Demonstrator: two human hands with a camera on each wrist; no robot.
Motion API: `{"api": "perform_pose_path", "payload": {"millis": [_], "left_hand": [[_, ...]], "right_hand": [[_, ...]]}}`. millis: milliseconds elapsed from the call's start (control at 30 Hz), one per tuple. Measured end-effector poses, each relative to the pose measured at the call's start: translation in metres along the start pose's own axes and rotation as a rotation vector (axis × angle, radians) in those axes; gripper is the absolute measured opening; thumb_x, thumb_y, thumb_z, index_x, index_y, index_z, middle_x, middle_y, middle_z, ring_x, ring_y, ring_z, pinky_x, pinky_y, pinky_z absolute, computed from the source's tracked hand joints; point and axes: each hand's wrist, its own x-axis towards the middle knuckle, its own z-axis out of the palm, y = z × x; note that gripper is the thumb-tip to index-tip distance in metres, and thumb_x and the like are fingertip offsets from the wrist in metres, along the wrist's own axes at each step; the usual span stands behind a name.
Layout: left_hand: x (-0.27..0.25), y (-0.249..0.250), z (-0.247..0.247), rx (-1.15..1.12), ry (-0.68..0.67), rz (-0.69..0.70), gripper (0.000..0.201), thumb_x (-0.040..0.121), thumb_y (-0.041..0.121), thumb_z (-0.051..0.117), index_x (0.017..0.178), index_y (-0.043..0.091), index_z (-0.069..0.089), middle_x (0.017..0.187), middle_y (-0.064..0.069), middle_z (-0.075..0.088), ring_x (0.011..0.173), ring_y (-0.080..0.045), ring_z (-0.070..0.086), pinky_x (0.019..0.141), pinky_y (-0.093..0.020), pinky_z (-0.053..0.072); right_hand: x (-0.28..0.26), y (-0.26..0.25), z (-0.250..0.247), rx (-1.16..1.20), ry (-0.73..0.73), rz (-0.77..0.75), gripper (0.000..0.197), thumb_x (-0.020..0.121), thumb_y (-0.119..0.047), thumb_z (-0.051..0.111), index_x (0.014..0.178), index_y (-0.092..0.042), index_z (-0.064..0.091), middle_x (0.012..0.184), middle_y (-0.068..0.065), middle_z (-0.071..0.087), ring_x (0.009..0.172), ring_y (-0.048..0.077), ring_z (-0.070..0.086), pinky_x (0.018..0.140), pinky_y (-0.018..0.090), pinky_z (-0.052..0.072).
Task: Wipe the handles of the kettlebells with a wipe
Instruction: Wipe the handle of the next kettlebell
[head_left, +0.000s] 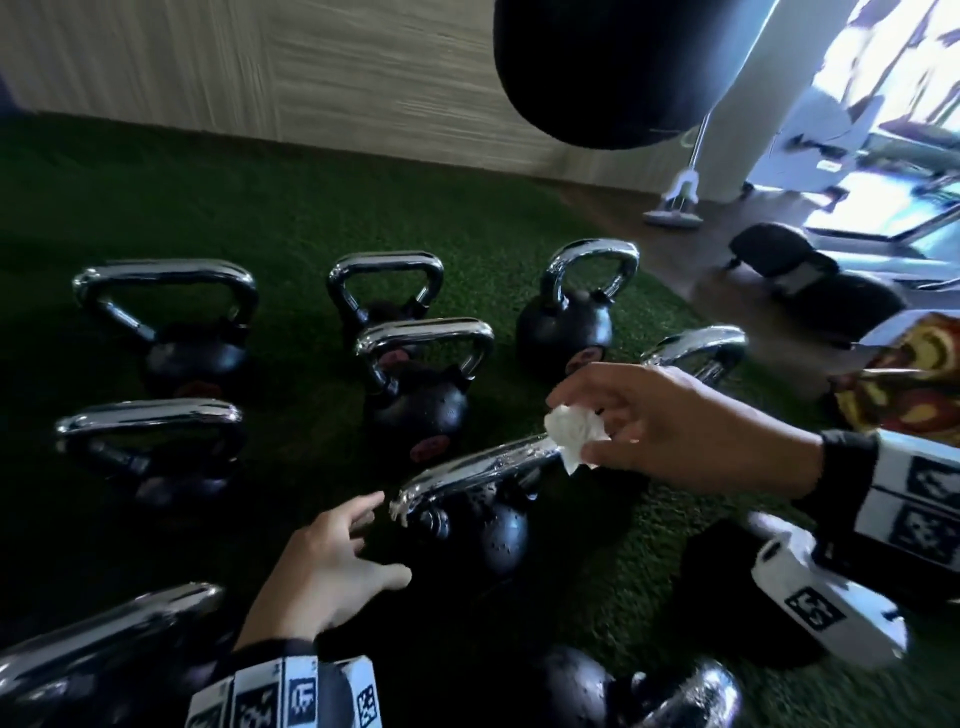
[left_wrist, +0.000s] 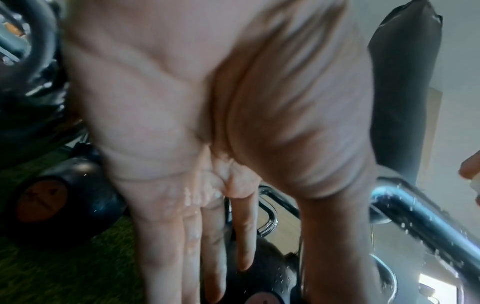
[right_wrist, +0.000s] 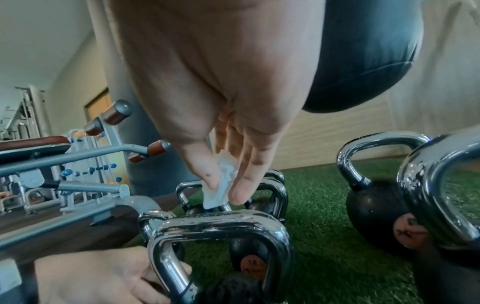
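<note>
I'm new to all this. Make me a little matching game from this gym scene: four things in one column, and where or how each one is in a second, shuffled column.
Things:
1. crumpled white wipe
2. wet chrome kettlebell handle
3. big black punching bag
4. open left hand

Places or states:
A. hanging overhead near the wall
B. pinched in the right hand
C. reaching towards the near end of the handle, holding nothing
D. beaded with droplets, just under the wipe

Pairs: 1-B, 2-D, 3-A, 4-C
</note>
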Motion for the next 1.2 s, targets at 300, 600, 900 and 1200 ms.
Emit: {"api": "perform_pose_path", "payload": {"millis": [300,600,900,1200], "left_hand": [[-0.012,0.003,0.022,0.164,0.049,0.027,0.092,0.053,0.076,0.081,0.136,0.048,0.053,0.144,0.018,0.053,0.132,-0.007,0.05,0.111,-0.031,0.041],[-0.004,0.017,0.055,0.069,0.104,-0.112,0.056,0.057,0.069,0.085,0.097,0.054,0.049,0.122,0.019,0.047,0.118,-0.005,0.044,0.099,-0.024,0.037],[-0.007,0.032,0.072,0.058,0.209,-0.128,0.082,0.052,0.077,0.083,0.125,0.057,0.051,0.129,0.033,0.052,0.127,0.001,0.047,0.113,-0.026,0.037],[-0.008,0.031,0.075,0.05,0.223,-0.107,0.09,0.053,0.076,0.084,0.134,0.059,0.048,0.133,0.033,0.056,0.127,0.006,0.05,0.114,-0.031,0.041]], "right_hand": [[-0.009,0.024,0.015,0.095,0.114,-0.056,0.036,0.076,-0.022,0.086,0.105,-0.041,0.076,0.069,-0.025,0.068,0.058,-0.002,0.063,0.065,0.015,0.048],[0.009,0.04,0.021,0.102,0.173,-0.31,0.035,0.074,-0.03,0.087,0.106,-0.036,0.073,0.083,-0.014,0.072,0.079,0.004,0.067,0.073,0.013,0.051],[0.025,0.043,0.026,0.268,0.186,-0.487,0.021,0.076,-0.017,0.083,0.095,-0.027,0.08,0.081,-0.013,0.07,0.077,0.004,0.066,0.073,0.016,0.052],[0.032,0.03,0.053,0.053,0.131,-0.568,0.023,0.076,-0.005,0.076,0.079,-0.028,0.076,0.083,-0.009,0.054,0.07,0.009,0.055,0.065,0.024,0.045]]}}
